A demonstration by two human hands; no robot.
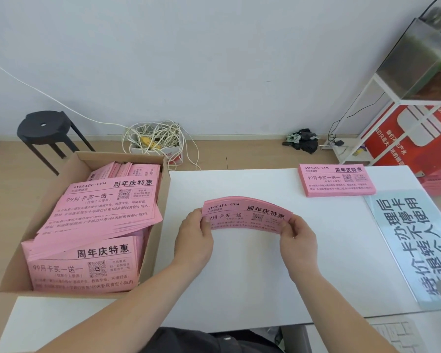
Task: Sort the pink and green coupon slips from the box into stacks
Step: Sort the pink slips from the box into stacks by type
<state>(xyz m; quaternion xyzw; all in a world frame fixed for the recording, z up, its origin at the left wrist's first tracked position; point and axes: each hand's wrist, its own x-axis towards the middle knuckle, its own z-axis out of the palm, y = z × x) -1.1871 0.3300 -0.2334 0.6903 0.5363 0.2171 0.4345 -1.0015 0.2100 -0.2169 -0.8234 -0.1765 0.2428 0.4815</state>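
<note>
A bundle of pink coupon slips (247, 212) is held above the middle of the white table (239, 276), bowed upward. My left hand (192, 238) pinches its left end and my right hand (299, 240) pinches its right end. A neat stack of pink slips (335, 180) lies at the table's far right. The open cardboard box (161, 250) on the left is full of loose pink slips (99, 215) in untidy piles. No green slips show.
A pale blue printed sheet (413, 240) lies along the table's right side. On the floor behind are a black stool (45, 128), a tangle of white cable (155, 138) and a white rack with a tank (405, 85).
</note>
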